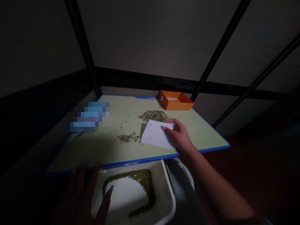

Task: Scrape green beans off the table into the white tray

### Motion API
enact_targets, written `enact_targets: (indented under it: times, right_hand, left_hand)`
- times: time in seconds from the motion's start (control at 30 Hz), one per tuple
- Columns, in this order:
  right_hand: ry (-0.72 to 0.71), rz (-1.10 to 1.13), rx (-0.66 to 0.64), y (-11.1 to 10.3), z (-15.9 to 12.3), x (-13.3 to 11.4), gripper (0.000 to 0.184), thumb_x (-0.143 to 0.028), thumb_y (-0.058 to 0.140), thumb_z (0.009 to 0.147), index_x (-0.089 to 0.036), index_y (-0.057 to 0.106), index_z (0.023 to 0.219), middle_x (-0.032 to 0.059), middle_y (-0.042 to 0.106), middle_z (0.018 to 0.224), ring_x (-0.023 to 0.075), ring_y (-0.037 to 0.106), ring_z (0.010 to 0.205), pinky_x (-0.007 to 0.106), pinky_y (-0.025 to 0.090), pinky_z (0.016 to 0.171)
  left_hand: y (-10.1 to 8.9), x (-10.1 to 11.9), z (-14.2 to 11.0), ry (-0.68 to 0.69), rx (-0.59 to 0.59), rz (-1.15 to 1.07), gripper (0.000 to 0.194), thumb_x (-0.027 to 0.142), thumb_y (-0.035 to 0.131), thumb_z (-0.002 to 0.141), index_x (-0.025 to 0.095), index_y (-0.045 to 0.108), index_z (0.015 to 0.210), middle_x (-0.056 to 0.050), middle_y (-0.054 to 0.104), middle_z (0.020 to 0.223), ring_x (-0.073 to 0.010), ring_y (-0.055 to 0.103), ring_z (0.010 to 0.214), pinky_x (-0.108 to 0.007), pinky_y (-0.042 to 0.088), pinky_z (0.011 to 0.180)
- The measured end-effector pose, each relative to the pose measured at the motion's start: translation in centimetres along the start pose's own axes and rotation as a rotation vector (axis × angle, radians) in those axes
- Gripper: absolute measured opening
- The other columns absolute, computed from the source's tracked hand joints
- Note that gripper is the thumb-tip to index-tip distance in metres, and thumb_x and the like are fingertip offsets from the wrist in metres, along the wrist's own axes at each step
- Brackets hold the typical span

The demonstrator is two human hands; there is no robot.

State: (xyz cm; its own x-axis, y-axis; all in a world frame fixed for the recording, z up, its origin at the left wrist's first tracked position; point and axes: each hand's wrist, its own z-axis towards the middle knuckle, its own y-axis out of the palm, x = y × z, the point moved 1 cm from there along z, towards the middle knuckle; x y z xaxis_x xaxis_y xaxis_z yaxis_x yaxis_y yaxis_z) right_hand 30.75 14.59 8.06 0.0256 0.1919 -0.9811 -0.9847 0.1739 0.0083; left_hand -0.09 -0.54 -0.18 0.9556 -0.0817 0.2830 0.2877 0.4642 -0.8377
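My right hand (179,134) is closed on a flat white card (158,134), thumb on top. The card slants over the pale green tabletop (203,134), its left edge close to a small scatter of greenish grains (128,137). Beyond the card lies a larger pile of the same grains (154,116), mixed with whitish bits. Below the table's front edge is a white plastic tub (164,190), with green grains (147,181) banked along its inner sides. In shadow, my left hand (85,193) grips the tub's left side, its thumb over the inside; the palm's contact is dark.
An orange open box (179,105) stands at the table's back right corner. On the left side is a blurred-out blue item (90,115). A blue rim (140,161) edges the table. Dark panelled walls (145,40) rise behind it.
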Motion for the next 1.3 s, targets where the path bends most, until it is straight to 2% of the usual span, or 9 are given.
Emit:
enact_targets:
  times: [0.17, 0.47, 0.73, 0.97, 1.1, 1.3]
  right_hand:
    - [0.003, -0.013, 0.016, 0.0, 0.0, 0.1, 0.04, -0.044, 0.085, 0.061, -0.023, 0.06, 0.085, -0.0046, 0.061, 0.066, 0.0139, 0.05, 0.056, 0.025, 0.038, 0.051]
    - [-0.009, -0.012, -0.021, 0.3, 0.2, 0.2, 0.041, -0.045, 0.086, 0.061, -0.024, 0.061, 0.086, -0.002, 0.065, 0.074, 0.0157, 0.054, 0.062, 0.026, 0.041, 0.055]
    - [-0.037, 0.018, -0.056, 0.4, 0.2, 0.3, 0.04, -0.045, 0.087, 0.061, -0.024, 0.061, 0.084, -0.0001, 0.07, 0.083, 0.017, 0.058, 0.07, 0.028, 0.044, 0.062]
    - [-0.018, 0.05, -0.128, 0.1, 0.1, 0.4, 0.038, -0.042, 0.088, 0.059, -0.024, 0.062, 0.081, -0.0002, 0.07, 0.084, 0.0166, 0.058, 0.069, 0.029, 0.046, 0.062]
    - [-0.006, 0.058, -0.173, 0.2, -0.2, 0.2, 0.037, -0.041, 0.089, 0.058, -0.024, 0.064, 0.079, -0.0008, 0.069, 0.078, 0.0163, 0.058, 0.067, 0.029, 0.046, 0.06]
    - [-0.018, 0.061, -0.033, 0.2, -0.3, 0.2, 0.04, -0.046, 0.086, 0.063, -0.025, 0.059, 0.084, -0.0018, 0.069, 0.079, 0.0156, 0.057, 0.064, 0.027, 0.043, 0.057]
  left_hand:
    - [0.1, -0.2, -0.1, -0.011, -0.007, 0.017, 0.074, 0.046, 0.044, 0.087, 0.045, 0.008, 0.152, 0.005, 0.0, 0.172, -0.0339, 0.017, 0.156, -0.067, 0.033, 0.12]
    - [0.2, 0.0, -0.1, -0.004, 0.017, 0.018, 0.074, 0.045, 0.045, 0.088, 0.043, 0.009, 0.152, 0.006, 0.0, 0.172, -0.0314, 0.016, 0.157, -0.064, 0.029, 0.123]
    - [-0.2, 0.3, 0.0, -0.041, -0.039, 0.05, 0.074, 0.047, 0.043, 0.089, 0.048, 0.004, 0.151, 0.002, 0.002, 0.172, -0.0351, 0.018, 0.156, -0.072, 0.036, 0.115]
    - [-0.5, 0.5, -0.1, -0.034, -0.005, 0.036, 0.072, 0.047, 0.042, 0.088, 0.047, 0.007, 0.151, 0.001, 0.006, 0.172, -0.0343, 0.021, 0.155, -0.071, 0.034, 0.117]
    - [-0.5, 0.6, -0.1, -0.032, -0.028, 0.044, 0.072, 0.046, 0.042, 0.089, 0.045, 0.006, 0.152, -0.002, 0.005, 0.172, -0.0356, 0.018, 0.156, -0.073, 0.035, 0.116]
    - [-0.9, 0.8, -0.2, -0.052, -0.031, 0.03, 0.071, 0.047, 0.042, 0.089, 0.046, 0.007, 0.151, -0.001, 0.008, 0.172, -0.0327, 0.019, 0.156, -0.07, 0.036, 0.117]
